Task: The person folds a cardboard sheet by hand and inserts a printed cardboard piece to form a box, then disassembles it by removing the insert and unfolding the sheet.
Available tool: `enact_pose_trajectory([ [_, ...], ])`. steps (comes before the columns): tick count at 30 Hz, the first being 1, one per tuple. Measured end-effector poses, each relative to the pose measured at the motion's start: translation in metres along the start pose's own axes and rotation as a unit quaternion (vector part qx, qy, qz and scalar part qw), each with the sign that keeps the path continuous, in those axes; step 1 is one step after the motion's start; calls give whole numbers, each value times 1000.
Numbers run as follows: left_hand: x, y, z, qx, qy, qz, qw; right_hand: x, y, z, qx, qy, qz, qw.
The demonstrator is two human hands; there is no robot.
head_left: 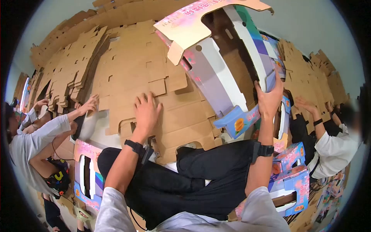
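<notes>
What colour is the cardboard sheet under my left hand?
Plain brown flat cardboard sheet, best in head view.

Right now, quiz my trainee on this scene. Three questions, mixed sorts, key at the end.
1. True or false: the left grip lies flat and open on the brown sheets.
2. The right grip holds: A) a printed carton; B) a tape roll; C) a knife.
3. Fill in: both of the person's wrists wear a black ____.
Key: 1 true; 2 A; 3 band.
</notes>
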State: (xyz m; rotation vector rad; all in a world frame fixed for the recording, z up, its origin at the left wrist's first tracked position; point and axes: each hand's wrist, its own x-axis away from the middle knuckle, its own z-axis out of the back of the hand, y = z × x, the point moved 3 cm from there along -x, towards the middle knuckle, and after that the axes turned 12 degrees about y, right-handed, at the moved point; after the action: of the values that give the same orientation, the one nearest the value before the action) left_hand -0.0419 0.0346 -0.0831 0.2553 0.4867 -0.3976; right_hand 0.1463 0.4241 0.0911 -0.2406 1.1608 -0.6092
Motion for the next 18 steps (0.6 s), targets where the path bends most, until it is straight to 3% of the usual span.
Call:
enact_pose_trajectory([
  [5,-43,3,-17,-38,2,-77,996,6,-10,-6,-1,-32,15,999],
  [7,-49,6,-29,-63,-20,-125,990,7,-11,-10,6,-30,25,999],
  [10,-56,13,-49,-71,-91,-120,986,9,-8,-11,12,-30,22,999],
  [13,-55,28,-38,-66,-11,-138,988,6,-3,-12,6,-14,8,1000],
  [16,-54,42,-25,23,-62,-178,982,2,10,-8,0,0,3,1000],
  [18,-31,68,-6,106,-23,-178,978,-3,18,-3,-14,16,-35,999],
])
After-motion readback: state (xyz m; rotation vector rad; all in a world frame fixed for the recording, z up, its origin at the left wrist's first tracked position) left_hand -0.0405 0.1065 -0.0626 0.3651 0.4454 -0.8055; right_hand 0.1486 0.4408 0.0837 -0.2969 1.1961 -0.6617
